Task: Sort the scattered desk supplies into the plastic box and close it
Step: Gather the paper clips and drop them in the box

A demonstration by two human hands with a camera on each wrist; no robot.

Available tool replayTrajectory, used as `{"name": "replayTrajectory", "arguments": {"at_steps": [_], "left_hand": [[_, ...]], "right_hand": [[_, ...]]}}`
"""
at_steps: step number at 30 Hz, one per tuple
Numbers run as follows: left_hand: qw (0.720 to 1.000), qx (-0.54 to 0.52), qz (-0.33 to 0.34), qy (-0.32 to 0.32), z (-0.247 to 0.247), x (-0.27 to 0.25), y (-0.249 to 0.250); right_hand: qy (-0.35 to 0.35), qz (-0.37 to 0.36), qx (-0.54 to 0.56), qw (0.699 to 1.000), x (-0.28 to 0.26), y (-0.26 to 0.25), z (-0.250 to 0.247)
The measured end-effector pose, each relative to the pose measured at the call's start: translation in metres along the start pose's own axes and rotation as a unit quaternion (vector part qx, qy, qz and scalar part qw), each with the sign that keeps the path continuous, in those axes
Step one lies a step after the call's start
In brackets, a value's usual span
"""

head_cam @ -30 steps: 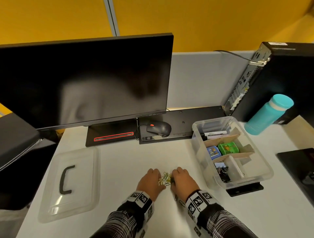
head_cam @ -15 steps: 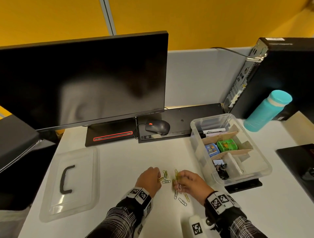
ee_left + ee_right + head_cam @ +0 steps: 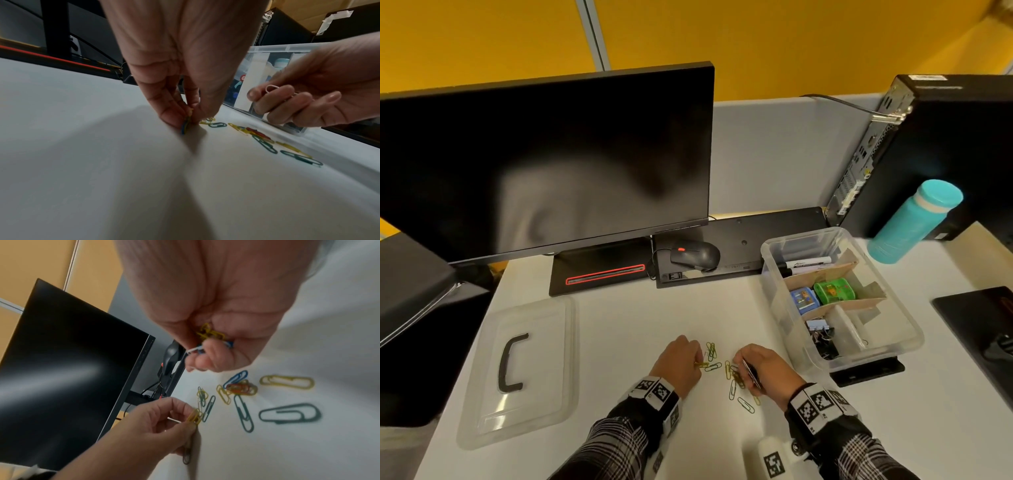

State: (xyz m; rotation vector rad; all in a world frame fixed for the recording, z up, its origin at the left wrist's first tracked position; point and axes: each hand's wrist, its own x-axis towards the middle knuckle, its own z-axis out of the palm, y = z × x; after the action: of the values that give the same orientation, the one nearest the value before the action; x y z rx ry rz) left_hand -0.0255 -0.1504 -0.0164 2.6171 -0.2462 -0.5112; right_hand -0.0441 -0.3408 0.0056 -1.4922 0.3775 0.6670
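Several coloured paper clips (image 3: pixel 736 380) (image 3: pixel 242 387) (image 3: pixel 263 139) lie scattered on the white desk between my hands. My left hand (image 3: pixel 679 365) (image 3: pixel 185 120) pinches a few clips against the desk; the right wrist view shows that same left hand (image 3: pixel 191 418) from the side. Just above the desk, my right hand (image 3: pixel 755 368) (image 3: pixel 207 344) grips a bunch of yellow, blue and white clips. The clear plastic box (image 3: pixel 907 342), open, stands to the right with cardboard dividers, markers, small tape dispensers and binder clips inside. Its clear lid (image 3: pixel 482 404) with a black handle lies at the left.
A dark monitor (image 3: pixel 544 161) stands behind, with a mouse (image 3: pixel 697 254) on a black keyboard (image 3: pixel 743 240) at its foot. A computer tower (image 3: pixel 935 144) and a teal bottle (image 3: pixel 914 222) stand at the back right. A black item (image 3: pixel 976 322) lies at the right edge.
My hands have drawn apart from one tight pile. The clips now lie spread on the desk, and my right hand has lifted a bunch of them toward the right.
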Motion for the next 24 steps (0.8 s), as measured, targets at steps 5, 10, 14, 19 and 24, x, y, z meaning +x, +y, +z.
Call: {"name": "replayTrajectory", "arguments": {"at_steps": [5, 10, 14, 19, 24], "left_hand": [[0.999, -0.050, 0.001, 0.019, -0.003, -0.002, -0.010], [0.895, -0.427, -0.130, -0.010, -0.021, -0.007, -0.028], [0.762, -0.617, -0.197, 0.001, -0.033, -0.011, -0.037], [0.692, -0.679, -0.244, 0.012, -0.030, -0.016, -0.042], [0.813, -0.514, -0.272, -0.026, -0.026, -0.014, -0.035]], "right_hand": [[0.013, -0.008, -0.062, 0.998, 0.000, 0.003, -0.006], [0.034, 0.010, -0.050, 0.998, 0.002, -0.001, -0.004], [0.089, -0.018, -0.205, 0.975, 0.010, 0.002, 0.001], [0.117, -0.004, -0.476, 0.872, 0.013, 0.008, 0.019], [0.120, -0.025, -0.535, 0.836, 0.015, 0.005, 0.029]]}}
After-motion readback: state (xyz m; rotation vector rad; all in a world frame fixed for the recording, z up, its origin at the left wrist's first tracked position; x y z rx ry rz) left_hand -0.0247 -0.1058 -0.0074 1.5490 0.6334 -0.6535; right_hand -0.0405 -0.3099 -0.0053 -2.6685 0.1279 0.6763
